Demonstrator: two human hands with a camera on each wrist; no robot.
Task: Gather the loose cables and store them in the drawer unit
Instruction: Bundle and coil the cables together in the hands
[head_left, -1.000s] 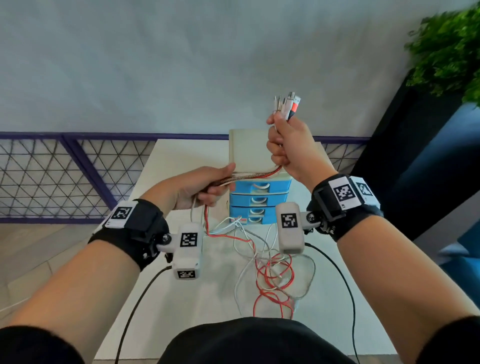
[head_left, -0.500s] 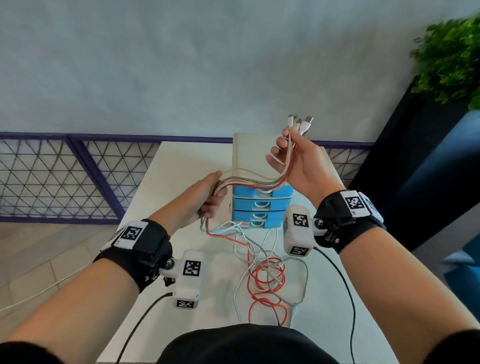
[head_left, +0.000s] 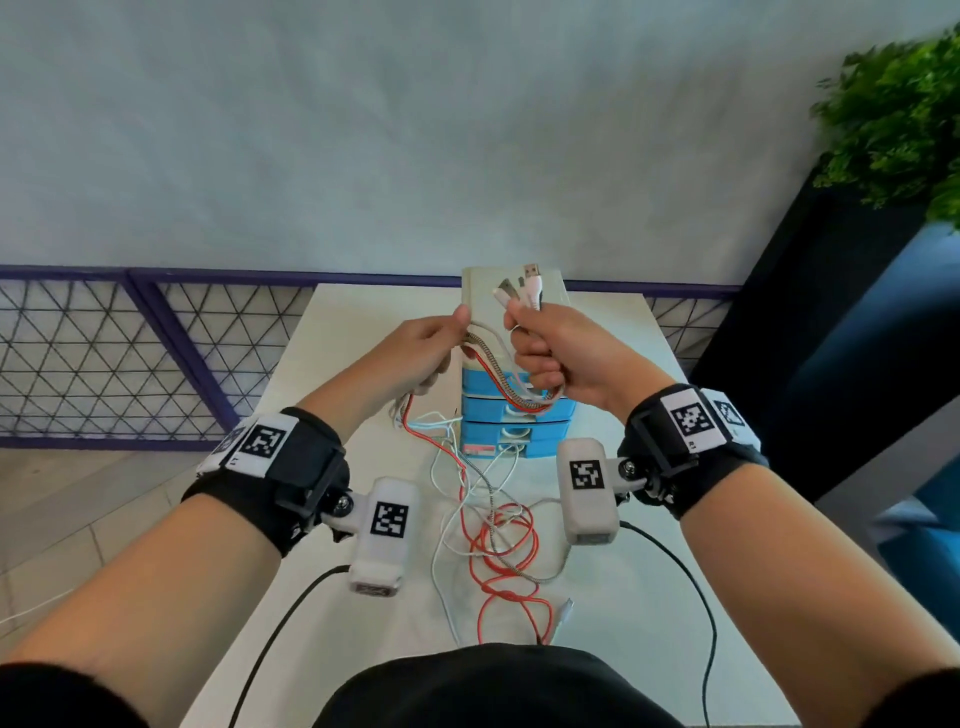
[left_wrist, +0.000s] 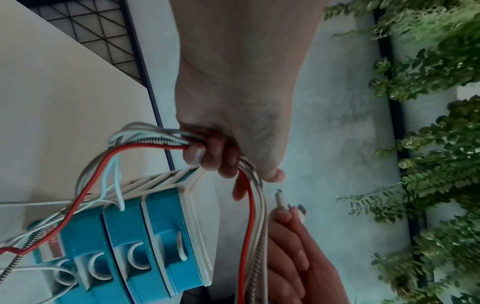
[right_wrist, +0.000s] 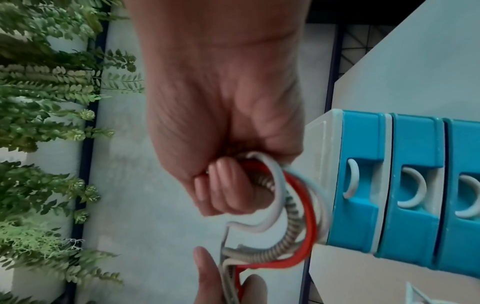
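Currently gathering: right hand (head_left: 550, 353) and left hand (head_left: 421, 353) both grip bundled red, white and braided cables (head_left: 498, 374); next, coil trailing lengths, open blue-fronted plastic drawer unit (head_left: 519, 410).

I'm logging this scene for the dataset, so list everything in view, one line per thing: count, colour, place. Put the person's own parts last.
cables: several, red, white and one braided grey, bundled between both hands, the rest trailing in a tangle on the table
cable plugs: a few, white and metal, sticking up from the right hand
drawer unit: one, blue drawers in a pale frame, on the table behind the hands, drawers closed
table: one, white
railing: one, purple with black mesh, behind the table
plant: one, green, upper right
wrist cameras: two, white, on black straps
left hand: grips the cable bundle
right hand: grips the bundle near the plugs
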